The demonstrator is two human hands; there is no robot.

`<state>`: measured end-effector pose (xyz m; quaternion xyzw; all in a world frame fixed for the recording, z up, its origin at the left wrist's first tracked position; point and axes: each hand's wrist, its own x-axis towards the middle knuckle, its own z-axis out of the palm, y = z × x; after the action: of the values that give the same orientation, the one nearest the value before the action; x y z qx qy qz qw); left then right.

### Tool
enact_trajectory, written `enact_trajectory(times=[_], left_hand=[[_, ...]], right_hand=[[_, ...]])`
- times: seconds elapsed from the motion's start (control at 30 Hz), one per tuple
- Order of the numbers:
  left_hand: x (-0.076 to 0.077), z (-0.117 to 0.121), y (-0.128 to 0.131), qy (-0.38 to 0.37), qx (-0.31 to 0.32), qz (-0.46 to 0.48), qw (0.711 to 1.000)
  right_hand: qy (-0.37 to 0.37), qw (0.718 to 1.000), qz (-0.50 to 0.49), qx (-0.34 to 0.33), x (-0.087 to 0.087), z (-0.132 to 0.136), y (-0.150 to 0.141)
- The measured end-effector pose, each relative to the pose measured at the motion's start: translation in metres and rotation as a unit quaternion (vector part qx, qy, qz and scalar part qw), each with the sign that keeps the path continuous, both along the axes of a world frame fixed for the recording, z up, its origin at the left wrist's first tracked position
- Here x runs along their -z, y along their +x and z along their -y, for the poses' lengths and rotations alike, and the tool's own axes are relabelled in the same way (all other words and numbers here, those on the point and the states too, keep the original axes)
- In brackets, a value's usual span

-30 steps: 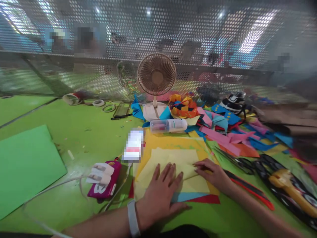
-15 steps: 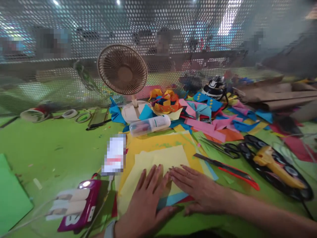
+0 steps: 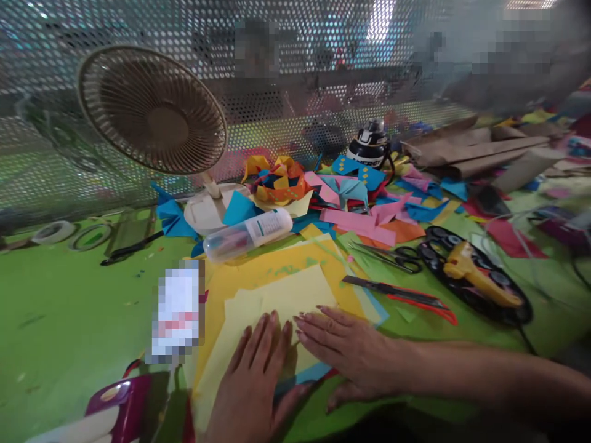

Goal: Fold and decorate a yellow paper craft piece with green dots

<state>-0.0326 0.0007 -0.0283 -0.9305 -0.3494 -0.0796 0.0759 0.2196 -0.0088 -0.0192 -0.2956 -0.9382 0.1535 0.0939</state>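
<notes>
Both palms rest flat on a pale yellow paper sheet (image 3: pixel 295 288), which lies on larger orange-yellow sheets (image 3: pixel 258 271). My left hand (image 3: pixel 258 375) has its fingers stretched forward over the sheet's lower left. My right hand (image 3: pixel 351 347) reaches in from the right, fingers spread across the sheet's right part, fingertips close to the left hand's. Neither hand holds anything. Blue paper (image 3: pixel 314 372) shows from beneath at the near edge. Just beyond the right hand lies an orange-edged utility knife (image 3: pixel 401 295) with its blade out. Scissors (image 3: pixel 388 255) lie behind the knife.
A fan (image 3: pixel 157 114) stands at the back left before a perforated metal screen (image 3: pixel 258 117). Folded coloured papers (image 3: pixel 355 197) pile up behind a clear plastic bottle (image 3: pixel 249 234). A yellow glue gun (image 3: pixel 480 274) rests on a black tray at right; a phone (image 3: pixel 178 311) lies at left.
The view has swung to the right and closer, so the table things appear shifted left. Both hands stay flat on the paper in nearly the same pose.
</notes>
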Motion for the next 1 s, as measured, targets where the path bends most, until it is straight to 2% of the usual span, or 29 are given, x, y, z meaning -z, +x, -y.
enact_trajectory(times=[0.2, 0.43, 0.63, 1.0], left_hand=[[0.0, -0.0031, 0.0005, 0.025, 0.02, -0.02, 0.999], [-0.0019, -0.0058, 0.0023, 0.04, 0.032, -0.019, 0.998], [-0.0008, -0.0049, 0.0024, 0.027, 0.03, -0.022, 0.999], [-0.0046, 0.0014, 0.002, 0.002, 0.011, -0.048, 0.999]], right_hand=[[-0.021, 1.0, 0.001, -0.011, 0.0008, 0.0006, 0.0017], [-0.002, 1.0, 0.021, -0.005, -0.0026, 0.0019, 0.0014], [0.015, 0.999, 0.041, -0.001, -0.0061, 0.0046, 0.0021], [0.031, 0.999, 0.031, -0.001, -0.0011, 0.0078, 0.0026]])
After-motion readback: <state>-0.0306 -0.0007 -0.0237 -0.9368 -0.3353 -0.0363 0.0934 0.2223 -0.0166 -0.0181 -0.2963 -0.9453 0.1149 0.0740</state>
